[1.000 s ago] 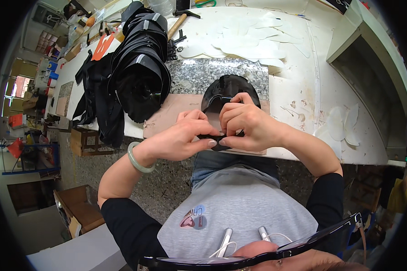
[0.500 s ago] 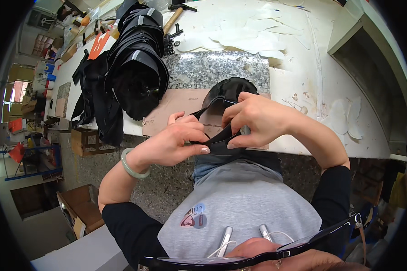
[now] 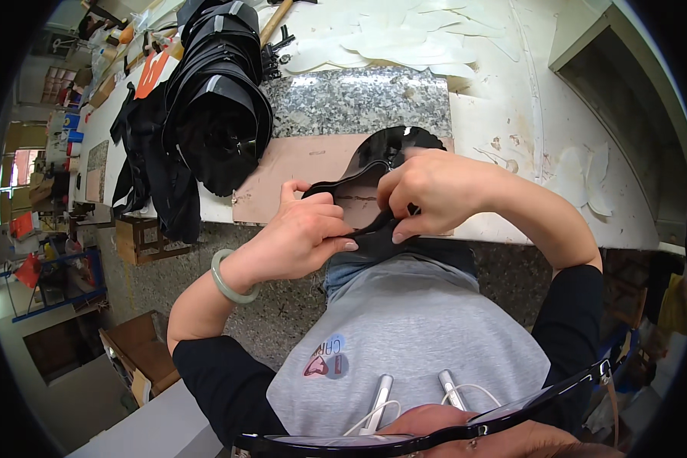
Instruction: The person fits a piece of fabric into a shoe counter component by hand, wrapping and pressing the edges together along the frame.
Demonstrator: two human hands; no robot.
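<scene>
A glossy black leather-like piece (image 3: 397,141), bent into an open loop with a scalloped far edge, stands over the near edge of the worktable in front of me. My left hand (image 3: 305,233) grips the loop's left side, its thumb along the near rim and its fingers curled round the band. On the other side my right hand (image 3: 431,187) pinches the near rim between thumb and bent fingers. The two thumbs sit a short way apart on the same rim. My right fingers hide part of the loop's inside.
Under the piece lies a pinkish-brown board (image 3: 282,164), with a speckled grey slab (image 3: 359,99) behind it. A stack of nested black pieces (image 3: 217,114) stands at the left, beside hanging black material (image 3: 156,168). White sheet scraps (image 3: 412,34) lie at the back; a grey box-like housing (image 3: 633,114) stands right.
My right hand has shifted slightly right along the near rim. The loop's far left rim now shows as a wavier curve. The whole view has tilted a little.
</scene>
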